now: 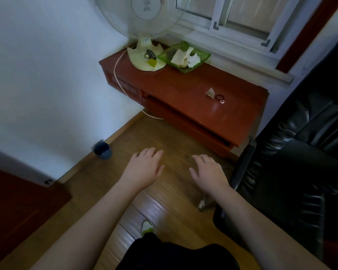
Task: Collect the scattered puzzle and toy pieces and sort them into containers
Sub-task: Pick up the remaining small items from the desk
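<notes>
My left hand (144, 168) and my right hand (208, 171) hover palm-down over the wooden floor, fingers loosely spread, holding nothing. Ahead stands a low red-brown desk (183, 90). On it lie a small crumpled beige piece (210, 93), a black ring (219, 97) and a small white ring (222, 102). A green tray (205, 55) at the back of the desk holds crumpled paper scraps. No puzzle pieces are clearly visible.
A white table fan (144, 32) stands on the desk's back left, its cord (117, 75) hanging down the front. A black leather chair (300, 152) fills the right. A dark blue cup (102, 151) sits by the wall. A red-brown door (18, 211) is at left.
</notes>
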Demonstrator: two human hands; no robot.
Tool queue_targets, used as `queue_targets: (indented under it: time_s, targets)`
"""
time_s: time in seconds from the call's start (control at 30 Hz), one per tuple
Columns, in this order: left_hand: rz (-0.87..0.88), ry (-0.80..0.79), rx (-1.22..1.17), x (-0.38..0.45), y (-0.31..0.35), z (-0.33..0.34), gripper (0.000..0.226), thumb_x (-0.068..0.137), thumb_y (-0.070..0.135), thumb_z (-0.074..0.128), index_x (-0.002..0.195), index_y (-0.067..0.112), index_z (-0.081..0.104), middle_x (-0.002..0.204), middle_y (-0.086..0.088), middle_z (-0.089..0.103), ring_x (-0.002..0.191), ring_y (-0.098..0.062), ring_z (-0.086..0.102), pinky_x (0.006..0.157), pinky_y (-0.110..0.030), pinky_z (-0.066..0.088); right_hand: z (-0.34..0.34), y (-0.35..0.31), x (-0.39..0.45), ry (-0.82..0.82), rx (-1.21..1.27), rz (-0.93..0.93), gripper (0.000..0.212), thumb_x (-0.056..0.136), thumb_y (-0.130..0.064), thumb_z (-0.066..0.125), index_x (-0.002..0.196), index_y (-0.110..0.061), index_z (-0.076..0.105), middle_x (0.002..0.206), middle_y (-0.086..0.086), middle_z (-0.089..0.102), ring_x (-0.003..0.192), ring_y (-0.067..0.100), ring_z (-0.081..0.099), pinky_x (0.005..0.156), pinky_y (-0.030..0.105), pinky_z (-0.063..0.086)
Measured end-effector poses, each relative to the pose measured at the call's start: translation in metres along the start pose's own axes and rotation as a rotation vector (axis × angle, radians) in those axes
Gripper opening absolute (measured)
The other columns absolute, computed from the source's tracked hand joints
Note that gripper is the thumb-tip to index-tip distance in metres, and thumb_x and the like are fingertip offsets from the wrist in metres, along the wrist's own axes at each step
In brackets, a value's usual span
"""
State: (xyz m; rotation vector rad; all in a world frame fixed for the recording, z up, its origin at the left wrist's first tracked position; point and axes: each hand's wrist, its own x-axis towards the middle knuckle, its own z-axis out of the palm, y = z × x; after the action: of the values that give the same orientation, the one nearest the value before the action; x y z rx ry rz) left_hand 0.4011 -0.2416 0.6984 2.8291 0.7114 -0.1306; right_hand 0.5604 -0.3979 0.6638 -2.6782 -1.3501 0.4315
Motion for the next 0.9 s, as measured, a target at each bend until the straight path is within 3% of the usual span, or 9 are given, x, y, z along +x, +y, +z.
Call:
queue_targets:
  time_s: [0.27, 0.6, 0.9]
  targets:
    - [0.06, -0.01, 0.027, 0.094, -0.064, -0.038, 0.055, 0.097, 0.044, 0.042, 0.147, 0.026, 0.029, 0.151, -0.003, 0.037, 0.14, -0.02, 0.033, 0.112, -0.042, 0.031, -0.036, -0.009, 0.086, 0.048, 0.029, 0.115, 0.054, 0.098, -0.043, 0.04, 0.147, -0.021, 0.033, 0.145, 0.003, 0.042, 0.133, 0.022, 0.04, 0.11, 0.04, 0.035]
    - [0.279, -0.081, 0.055, 0.238, -0.03, -0.029, 0.057, 0.098, 0.045, 0.037, 0.149, 0.023, 0.027, 0.15, -0.003, 0.037, 0.139, -0.02, 0.033, 0.11, -0.042, 0.032, -0.056, 0.067, 0.183, 0.063, 0.081, 0.26, 0.054, 0.098, -0.043, 0.04, 0.147, -0.022, 0.033, 0.145, 0.002, 0.042, 0.131, 0.022, 0.042, 0.107, 0.04, 0.038]
    - [0.276, -0.225, 0.086, 0.391, -0.001, -0.024, 0.054, 0.097, 0.044, 0.038, 0.147, 0.023, 0.029, 0.146, -0.006, 0.04, 0.129, -0.026, 0.044, 0.098, -0.045, 0.045, -0.071, 0.165, 0.301, 0.004, 0.177, 0.331, 0.055, 0.097, -0.038, 0.047, 0.147, -0.022, 0.031, 0.143, 0.005, 0.042, 0.123, 0.025, 0.051, 0.097, 0.04, 0.048]
